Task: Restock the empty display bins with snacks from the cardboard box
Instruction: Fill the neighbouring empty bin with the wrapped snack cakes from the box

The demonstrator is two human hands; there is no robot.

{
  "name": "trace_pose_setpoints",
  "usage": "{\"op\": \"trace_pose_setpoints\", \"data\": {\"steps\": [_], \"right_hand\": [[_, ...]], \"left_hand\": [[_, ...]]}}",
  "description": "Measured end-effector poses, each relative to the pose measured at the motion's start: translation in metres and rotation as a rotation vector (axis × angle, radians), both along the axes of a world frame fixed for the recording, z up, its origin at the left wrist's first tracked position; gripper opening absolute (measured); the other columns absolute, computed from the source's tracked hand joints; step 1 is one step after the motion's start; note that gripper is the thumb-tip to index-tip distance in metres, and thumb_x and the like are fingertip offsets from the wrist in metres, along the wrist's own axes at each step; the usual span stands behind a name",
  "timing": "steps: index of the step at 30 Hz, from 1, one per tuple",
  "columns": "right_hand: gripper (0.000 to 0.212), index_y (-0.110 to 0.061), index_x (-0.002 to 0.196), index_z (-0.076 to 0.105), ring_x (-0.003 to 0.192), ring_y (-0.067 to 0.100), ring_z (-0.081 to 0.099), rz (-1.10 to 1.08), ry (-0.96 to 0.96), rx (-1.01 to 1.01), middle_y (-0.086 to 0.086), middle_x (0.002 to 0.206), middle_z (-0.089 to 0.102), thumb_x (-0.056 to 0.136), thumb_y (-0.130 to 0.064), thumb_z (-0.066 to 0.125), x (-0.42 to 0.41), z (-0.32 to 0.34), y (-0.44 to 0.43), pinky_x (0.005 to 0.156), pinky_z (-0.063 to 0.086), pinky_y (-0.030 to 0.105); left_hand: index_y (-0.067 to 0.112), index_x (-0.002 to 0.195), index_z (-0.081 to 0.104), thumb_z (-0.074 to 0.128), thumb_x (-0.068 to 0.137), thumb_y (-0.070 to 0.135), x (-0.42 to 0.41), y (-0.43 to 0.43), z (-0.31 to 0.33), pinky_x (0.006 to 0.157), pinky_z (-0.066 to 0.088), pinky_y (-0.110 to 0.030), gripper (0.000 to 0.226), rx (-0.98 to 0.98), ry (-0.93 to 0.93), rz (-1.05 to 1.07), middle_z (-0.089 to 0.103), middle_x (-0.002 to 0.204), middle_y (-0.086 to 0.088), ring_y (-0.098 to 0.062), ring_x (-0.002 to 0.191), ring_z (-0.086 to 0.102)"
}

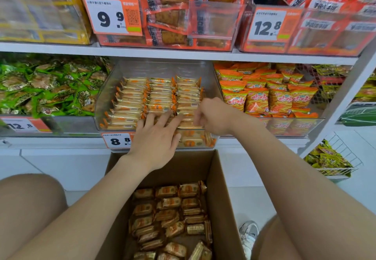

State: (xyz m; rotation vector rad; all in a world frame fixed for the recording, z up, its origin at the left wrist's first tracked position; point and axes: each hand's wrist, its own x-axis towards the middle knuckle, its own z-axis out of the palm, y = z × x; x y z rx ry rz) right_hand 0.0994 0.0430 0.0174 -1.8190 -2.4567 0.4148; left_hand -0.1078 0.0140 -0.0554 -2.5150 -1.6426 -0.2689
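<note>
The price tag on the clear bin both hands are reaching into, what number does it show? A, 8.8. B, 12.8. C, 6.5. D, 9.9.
A: the orange tag on the front of the clear bin, just beside the left hand, reads 8.8.

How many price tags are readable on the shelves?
4. The 9.9 tag is on the upper middle bin, the 12.8 tag upper right, the blurred 12.8 tag lower left, the 8.8 tag beside the left hand. Others may be hidden.
</note>
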Motion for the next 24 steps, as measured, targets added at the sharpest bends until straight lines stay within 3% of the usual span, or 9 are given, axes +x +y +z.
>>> {"op": "trace_pose_setpoints", "data": {"steps": [4, 6, 8, 10, 12, 15, 17, 20, 24], "right_hand": [[0.041, -0.011, 0.122, 0.073, 0.128, 0.032, 0.054, 0.036, -0.125, -0.006, 0.013, 0.131, 0.062, 0.090, 0.008, 0.055, -0.006, 0.000, -0.015, 0.105, 0.048, 0.041], [0.042, -0.016, 0.122, 0.074, 0.120, 0.033, 0.055, 0.036, -0.146, 0.203, 0.012, 0.126, 0.059, 0.088, 0.002, 0.058, -0.010, 0.001, -0.025, 0.099, 0.051, 0.043], [0.033, -0.019, 0.108, 0.076, 0.103, 0.025, 0.060, 0.048, -0.013, 0.368, 0.005, 0.108, 0.063, 0.085, -0.003, 0.058, -0.018, -0.001, -0.045, 0.084, 0.054, 0.039], [0.024, -0.021, 0.092, 0.075, 0.080, 0.013, 0.063, 0.082, 0.199, 0.271, -0.007, 0.085, 0.066, 0.083, -0.009, 0.057, -0.031, -0.012, -0.073, 0.072, 0.056, 0.033], [0.022, -0.023, 0.092, 0.075, 0.072, 0.005, 0.062, 0.103, 0.200, 0.035, -0.013, 0.078, 0.067, 0.087, -0.014, 0.056, -0.041, -0.042, -0.097, 0.070, 0.057, 0.031], [0.024, -0.018, 0.101, 0.075, 0.090, 0.015, 0.064, 0.090, 0.050, -0.248, 0.000, 0.096, 0.072, 0.094, -0.015, 0.053, -0.050, -0.112, -0.118, 0.083, 0.059, 0.037], [0.023, -0.011, 0.102, 0.074, 0.094, 0.024, 0.067, 0.004, 0.031, -0.371, 0.008, 0.101, 0.073, 0.094, -0.013, 0.052, -0.053, -0.158, -0.123, 0.084, 0.061, 0.043], [0.014, -0.005, 0.102, 0.066, 0.101, 0.032, 0.067, -0.133, 0.039, -0.528, 0.009, 0.101, 0.065, 0.095, -0.010, 0.054, -0.053, -0.214, -0.126, 0.082, 0.059, 0.040], [0.021, -0.011, 0.118, 0.065, 0.105, 0.029, 0.062, -0.346, 0.061, -0.670, 0.009, 0.113, 0.060, 0.098, -0.012, 0.059, -0.048, -0.278, -0.139, 0.084, 0.052, 0.035]], "left_hand": [[0.025, 0.147, 0.048, 0.057, 0.100, 0.031, -0.007, -0.010, 0.004, 0.110, 0.042, -0.051, 0.048, 0.049, -0.244, -0.020, 0.046, 0.150, -0.001, -0.028, 0.138, 0.040], [0.020, 0.120, 0.060, 0.063, 0.094, 0.022, -0.011, -0.025, 0.005, 0.096, 0.045, -0.042, 0.026, 0.202, -0.350, -0.036, 0.053, 0.126, -0.001, -0.025, 0.118, 0.048], [0.021, 0.099, 0.058, 0.063, 0.090, 0.020, -0.015, -0.042, -0.002, 0.079, 0.043, -0.036, 0.010, 0.226, -0.442, -0.050, 0.056, 0.100, 0.004, -0.019, 0.096, 0.051], [0.025, 0.088, 0.053, 0.062, 0.090, 0.026, -0.020, -0.057, -0.020, 0.065, 0.046, -0.032, 0.008, 0.010, -0.457, -0.051, 0.057, 0.079, 0.011, -0.012, 0.075, 0.054], [0.029, 0.081, 0.054, 0.060, 0.093, 0.033, -0.027, -0.066, -0.052, 0.060, 0.053, -0.033, 0.014, -0.303, -0.352, -0.007, 0.060, 0.072, 0.011, -0.008, 0.066, 0.058], [0.030, 0.082, 0.060, 0.058, 0.098, 0.036, -0.042, -0.073, -0.111, 0.066, 0.058, -0.035, 0.018, -0.618, -0.144, 0.053, 0.065, 0.080, 0.009, -0.012, 0.074, 0.064], [0.027, 0.091, 0.066, 0.056, 0.101, 0.031, -0.052, -0.080, -0.149, 0.073, 0.060, -0.038, 0.015, -0.773, -0.168, 0.123, 0.069, 0.090, 0.006, -0.016, 0.084, 0.068], [0.025, 0.116, 0.069, 0.056, 0.103, 0.026, -0.062, -0.094, -0.202, 0.091, 0.059, -0.039, 0.019, -0.959, -0.210, 0.264, 0.069, 0.116, 0.000, -0.021, 0.103, 0.066], [0.021, 0.145, 0.057, 0.057, 0.104, 0.024, -0.058, -0.105, -0.252, 0.107, 0.048, -0.037, 0.041, -1.096, -0.087, 0.298, 0.054, 0.147, -0.006, -0.030, 0.133, 0.053]]}}
